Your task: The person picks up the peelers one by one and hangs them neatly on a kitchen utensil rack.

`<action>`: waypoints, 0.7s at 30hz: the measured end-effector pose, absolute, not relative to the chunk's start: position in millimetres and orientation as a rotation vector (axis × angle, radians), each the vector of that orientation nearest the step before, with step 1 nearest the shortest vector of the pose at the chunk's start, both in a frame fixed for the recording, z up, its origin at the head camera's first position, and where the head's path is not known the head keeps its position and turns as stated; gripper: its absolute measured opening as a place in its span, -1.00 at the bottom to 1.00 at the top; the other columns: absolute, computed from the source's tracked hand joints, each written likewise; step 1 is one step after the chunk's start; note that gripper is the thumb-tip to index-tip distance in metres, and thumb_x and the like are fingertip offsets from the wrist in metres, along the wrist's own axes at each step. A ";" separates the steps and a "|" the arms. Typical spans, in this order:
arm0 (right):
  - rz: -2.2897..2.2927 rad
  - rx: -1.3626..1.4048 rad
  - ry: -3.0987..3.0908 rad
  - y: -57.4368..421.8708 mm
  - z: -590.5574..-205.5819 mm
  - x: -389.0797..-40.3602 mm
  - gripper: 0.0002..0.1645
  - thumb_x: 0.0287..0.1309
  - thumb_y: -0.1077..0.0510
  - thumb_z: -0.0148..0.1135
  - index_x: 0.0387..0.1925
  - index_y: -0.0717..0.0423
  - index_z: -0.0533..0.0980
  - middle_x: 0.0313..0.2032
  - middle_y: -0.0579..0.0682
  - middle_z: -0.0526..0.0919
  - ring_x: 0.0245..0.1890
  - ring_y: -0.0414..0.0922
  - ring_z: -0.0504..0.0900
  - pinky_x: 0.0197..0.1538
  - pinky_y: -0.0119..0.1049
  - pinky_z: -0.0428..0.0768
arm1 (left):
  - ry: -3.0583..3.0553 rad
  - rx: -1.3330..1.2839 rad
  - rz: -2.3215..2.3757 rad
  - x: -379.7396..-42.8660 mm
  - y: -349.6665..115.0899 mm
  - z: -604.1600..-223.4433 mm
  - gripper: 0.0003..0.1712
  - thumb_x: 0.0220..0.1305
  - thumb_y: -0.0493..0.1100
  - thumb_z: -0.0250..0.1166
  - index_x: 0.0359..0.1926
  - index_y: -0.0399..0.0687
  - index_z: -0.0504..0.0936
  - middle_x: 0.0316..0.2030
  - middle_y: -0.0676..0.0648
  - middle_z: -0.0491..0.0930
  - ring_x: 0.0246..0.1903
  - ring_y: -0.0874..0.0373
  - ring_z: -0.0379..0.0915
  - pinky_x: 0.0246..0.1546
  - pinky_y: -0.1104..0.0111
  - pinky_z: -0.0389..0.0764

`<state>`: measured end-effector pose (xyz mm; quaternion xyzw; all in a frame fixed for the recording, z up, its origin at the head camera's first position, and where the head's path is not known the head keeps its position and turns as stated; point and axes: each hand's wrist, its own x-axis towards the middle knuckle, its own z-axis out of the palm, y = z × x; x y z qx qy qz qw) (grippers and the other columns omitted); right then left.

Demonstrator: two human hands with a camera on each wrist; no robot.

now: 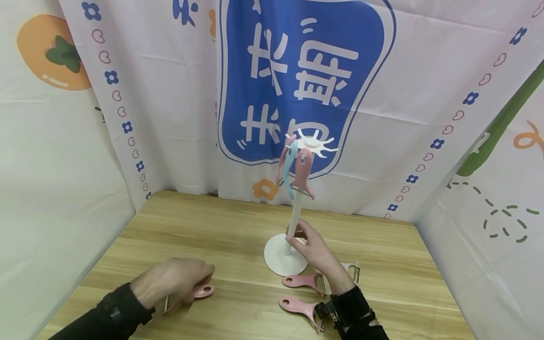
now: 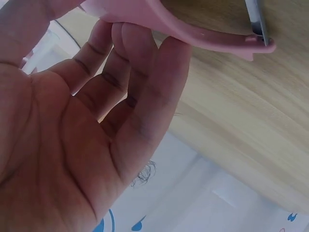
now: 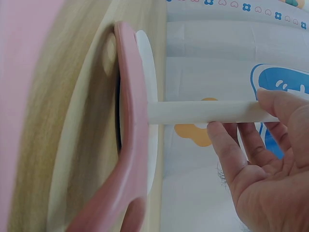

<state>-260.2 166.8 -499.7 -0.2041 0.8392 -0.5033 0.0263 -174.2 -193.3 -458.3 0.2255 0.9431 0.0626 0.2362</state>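
Observation:
My left hand pinches a pink peeler at the left of the table. In the left wrist view the fingertips and thumb hold the peeler's handle, and its metal blade points away from the palm. With thumb and fingers, my right hand grips the white post of a stand on a round white base. Hooks radiate from the stand's top. Hanging there are a pink peeler, a blue peeler and another pink one behind.
Two pink peelers, one nearer the base and one nearer the front, lie by the right forearm. A white peeler is partly hidden behind that wrist. Printed curtains enclose the wooden table.

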 end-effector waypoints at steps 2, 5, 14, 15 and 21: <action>-1.555 -0.630 2.597 166.9 -499.6 -259.9 -0.64 0.42 0.01 0.29 0.12 0.08 0.54 0.05 -0.10 0.62 0.16 -0.03 0.59 0.20 0.19 0.51 | 2.592 0.617 0.173 -175.4 -192.8 -458.0 -0.42 -0.17 -0.43 0.58 -0.28 0.18 0.46 -0.42 0.13 0.42 -0.45 0.23 0.33 -0.45 0.36 0.41; -1.555 -0.612 2.598 166.6 -499.4 -259.8 -0.67 0.41 0.01 0.30 0.10 0.01 0.55 0.04 -0.12 0.63 0.15 -0.05 0.60 0.21 0.19 0.51 | 2.613 0.645 0.202 -176.4 -192.3 -457.7 -0.43 -0.15 -0.41 0.57 -0.26 0.17 0.45 -0.42 0.14 0.41 -0.44 0.23 0.33 -0.45 0.36 0.43; -1.550 -0.602 2.612 165.6 -499.4 -260.1 -0.71 0.38 0.00 0.33 0.07 -0.08 0.56 0.04 -0.09 0.65 0.14 -0.01 0.60 0.19 0.21 0.53 | 2.698 0.886 0.343 -179.4 -192.7 -456.3 -0.65 0.16 -0.20 0.53 -0.27 0.10 0.46 -0.43 0.12 0.39 -0.51 0.28 0.29 -0.55 0.40 0.44; -1.552 -0.605 2.611 165.7 -499.3 -260.0 -0.71 0.38 0.00 0.33 0.07 -0.07 0.56 0.04 -0.09 0.65 0.14 -0.01 0.60 0.19 0.21 0.52 | 2.698 0.883 0.360 -180.3 -192.4 -455.6 -0.67 0.18 -0.17 0.52 -0.26 0.11 0.47 -0.43 0.12 0.40 -0.51 0.29 0.31 -0.54 0.40 0.45; -1.554 -0.614 2.610 166.3 -500.2 -260.7 -0.68 0.39 0.00 0.33 0.08 -0.01 0.55 0.04 -0.11 0.64 0.14 -0.04 0.61 0.19 0.20 0.52 | 2.737 0.917 0.426 -188.8 -191.5 -452.0 -0.66 0.12 -0.23 0.52 -0.20 0.10 0.51 -0.41 0.14 0.47 -0.49 0.33 0.38 -0.48 0.42 0.54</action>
